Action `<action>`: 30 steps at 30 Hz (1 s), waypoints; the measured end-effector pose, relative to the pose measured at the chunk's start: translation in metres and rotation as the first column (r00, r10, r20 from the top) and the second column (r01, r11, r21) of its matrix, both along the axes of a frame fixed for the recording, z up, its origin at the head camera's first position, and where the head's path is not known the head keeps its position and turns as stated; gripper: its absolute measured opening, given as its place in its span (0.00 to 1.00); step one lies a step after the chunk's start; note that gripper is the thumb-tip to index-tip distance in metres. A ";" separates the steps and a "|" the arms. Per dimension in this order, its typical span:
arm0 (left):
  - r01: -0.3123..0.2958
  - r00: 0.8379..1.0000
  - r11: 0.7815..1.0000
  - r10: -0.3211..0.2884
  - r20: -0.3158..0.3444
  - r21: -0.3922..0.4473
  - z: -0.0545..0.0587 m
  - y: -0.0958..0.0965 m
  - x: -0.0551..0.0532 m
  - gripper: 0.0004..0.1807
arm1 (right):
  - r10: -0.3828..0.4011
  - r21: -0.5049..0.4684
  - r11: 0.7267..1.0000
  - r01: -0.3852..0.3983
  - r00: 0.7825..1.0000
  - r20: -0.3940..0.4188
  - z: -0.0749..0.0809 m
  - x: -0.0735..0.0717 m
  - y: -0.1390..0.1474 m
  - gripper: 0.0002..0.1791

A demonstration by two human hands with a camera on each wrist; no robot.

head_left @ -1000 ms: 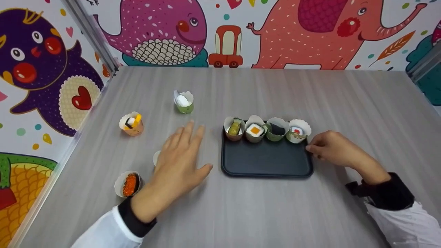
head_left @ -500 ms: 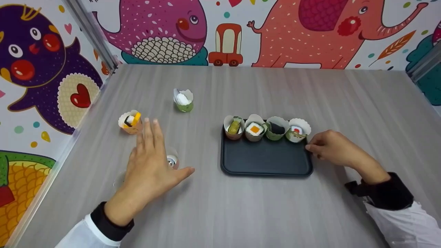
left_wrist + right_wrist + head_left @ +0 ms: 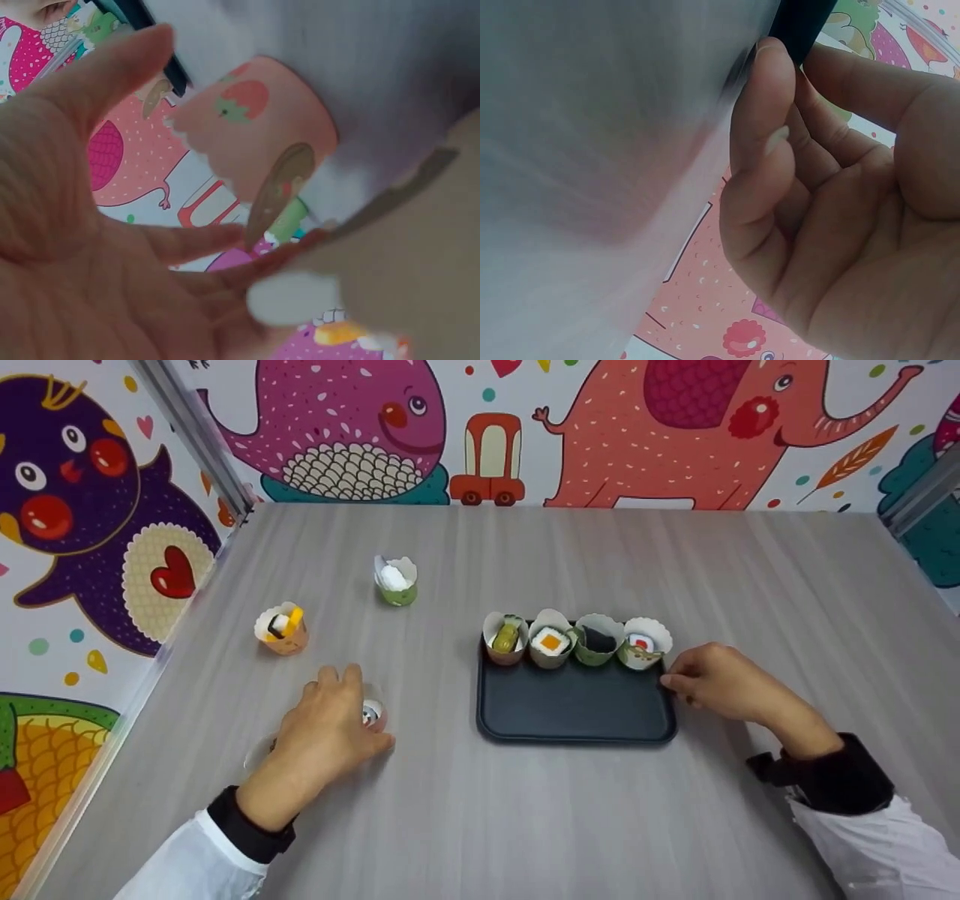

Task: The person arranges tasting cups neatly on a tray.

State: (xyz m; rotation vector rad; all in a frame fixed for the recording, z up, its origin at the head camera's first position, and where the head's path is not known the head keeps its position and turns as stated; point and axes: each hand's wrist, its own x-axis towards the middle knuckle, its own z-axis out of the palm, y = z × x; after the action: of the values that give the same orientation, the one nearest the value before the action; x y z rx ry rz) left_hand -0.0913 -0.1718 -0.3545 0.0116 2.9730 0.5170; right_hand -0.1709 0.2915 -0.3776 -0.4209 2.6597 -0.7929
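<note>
In the head view my left hand (image 3: 319, 742) reaches over a small pink paper cup (image 3: 379, 721) that holds a toy sushi piece. The left wrist view has this strawberry-patterned cup (image 3: 292, 112) standing between thumb and fingers; the thumb is apart from it, and finger contact is unclear. My right hand (image 3: 724, 682) pinches the right edge of a black tray (image 3: 577, 709). Close up, thumb and fingers lie on either side of the tray's edge (image 3: 802, 30). Along the tray's back stand several cups of toy sushi, among them a cup with an orange-centred piece (image 3: 551, 641).
A green cup (image 3: 397, 594) with a white piece stands at the back left. Nearer the left wall is an orange cup (image 3: 287, 637). Another cup (image 3: 257, 754) is mostly hidden behind my left hand. Printed walls (image 3: 502, 457) border the table (image 3: 525, 817).
My left hand has moved left and down to the pink cup, and its fingers have bent from straight. The right hand keeps its place at the tray.
</note>
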 end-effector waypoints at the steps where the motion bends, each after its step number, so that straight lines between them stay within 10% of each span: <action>1: 0.009 1.000 1.000 -0.009 0.002 -0.001 -0.001 0.000 0.000 0.42 | 0.001 0.001 1.000 -0.001 1.000 0.002 0.000 0.000 0.000 0.12; 30: 0.078 0.984 0.987 -0.053 -0.171 0.141 -0.002 0.014 -0.002 0.15 | 0.009 -0.024 1.000 -0.010 1.000 -0.018 -0.002 0.001 0.000 0.12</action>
State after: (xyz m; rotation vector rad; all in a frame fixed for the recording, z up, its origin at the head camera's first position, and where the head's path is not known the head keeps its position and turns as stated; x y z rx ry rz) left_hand -0.0931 -0.1580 -0.3570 0.1750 3.0748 0.7621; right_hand -0.1697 0.2916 -0.3793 -0.4483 2.6650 -0.8223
